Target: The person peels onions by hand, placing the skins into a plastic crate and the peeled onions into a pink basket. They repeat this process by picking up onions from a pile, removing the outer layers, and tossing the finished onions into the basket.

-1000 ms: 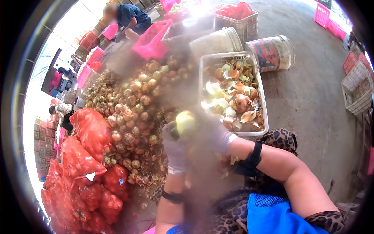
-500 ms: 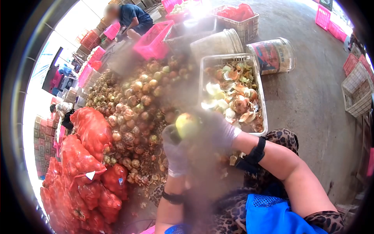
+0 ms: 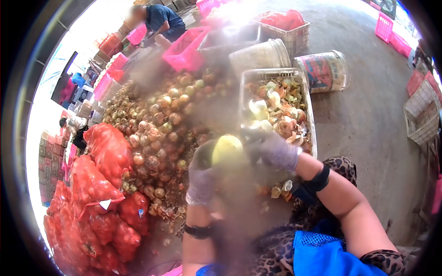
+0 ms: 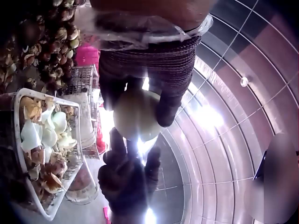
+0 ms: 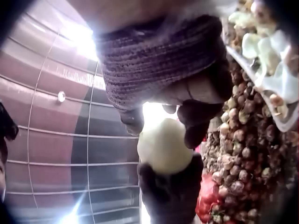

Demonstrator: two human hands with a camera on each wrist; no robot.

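A pale, peeled onion (image 3: 227,149) (image 4: 134,116) is gripped by my gloved left hand (image 3: 201,181) (image 4: 147,70), its fingers and thumb on either side. Facing it, my gloved right hand (image 3: 278,149) (image 5: 163,70) has bent fingers and fingertips right at the onion's (image 5: 166,147) edge in the right wrist view. I cannot tell whether those fingers pinch anything. Just beyond the right hand is a white crate (image 3: 314,124) (image 4: 28,179) with onion skins (image 3: 285,122). A heap of unpeeled onions (image 3: 159,122) spreads ahead of the left hand. A blurry smear covers part of the head view.
Red mesh sacks (image 3: 92,198) are piled at the left. Behind the crate lie a white bucket (image 3: 260,57) and a printed bucket (image 3: 324,71), near a pink crate (image 3: 186,50). Another person (image 3: 161,23) bends over at the back. An off-white crate (image 3: 423,112) stands far right.
My right hand has shifted to the right, away from the smear, and shows more fully. The onion, still in my left hand, sits slightly lower and further right, and more of it shows.
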